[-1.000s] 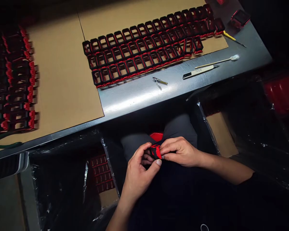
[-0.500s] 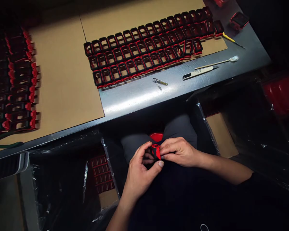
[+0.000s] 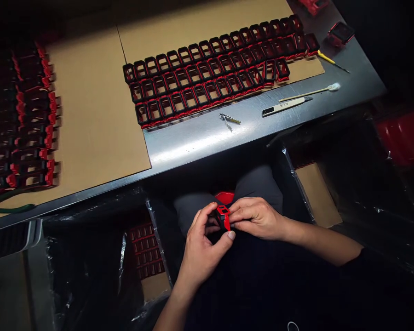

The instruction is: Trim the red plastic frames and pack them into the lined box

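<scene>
Above my lap, both hands hold one small red and black plastic frame. My left hand curls around its left side, with the thumb at the lower edge and a fingertip at the top. The fingers of my right hand pinch its right side; their tips are partly hidden behind the part. On the bench ahead, several rows of similar red and black frames stand on brown cardboard.
A white pen-like knife, a cotton swab, a small metal clipper and a yellow-handled tool lie on the metal bench. More frames stand at left, near a green handle. Plastic-lined boxes flank my legs.
The frame has turned slightly between my fingers, so more of its red top face shows. Both hands keep their grip in nearly the same place. The view has shifted slightly.
</scene>
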Demonstrator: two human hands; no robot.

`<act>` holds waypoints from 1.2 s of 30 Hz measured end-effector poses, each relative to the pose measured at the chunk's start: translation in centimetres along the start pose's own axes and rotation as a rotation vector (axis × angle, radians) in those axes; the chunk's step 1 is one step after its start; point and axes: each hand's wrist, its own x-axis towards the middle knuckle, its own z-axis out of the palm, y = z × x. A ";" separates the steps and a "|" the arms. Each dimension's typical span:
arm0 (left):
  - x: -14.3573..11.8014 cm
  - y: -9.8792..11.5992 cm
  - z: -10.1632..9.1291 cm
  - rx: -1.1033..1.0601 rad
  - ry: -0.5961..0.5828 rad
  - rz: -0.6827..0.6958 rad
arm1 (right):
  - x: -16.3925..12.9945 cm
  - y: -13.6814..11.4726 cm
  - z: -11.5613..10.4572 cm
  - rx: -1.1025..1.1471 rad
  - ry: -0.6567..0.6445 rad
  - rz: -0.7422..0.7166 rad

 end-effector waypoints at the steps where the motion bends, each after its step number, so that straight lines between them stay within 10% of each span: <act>1: 0.0 -0.1 0.0 0.005 0.007 0.021 | 0.0 0.0 0.0 0.004 0.008 0.004; 28: 0.1 -1.0 0.2 0.403 0.185 0.611 | 0.3 -0.7 -0.6 0.420 0.045 0.389; 36: -0.1 -0.7 0.0 0.479 0.128 0.570 | 0.4 -0.7 -0.2 0.680 -0.017 0.587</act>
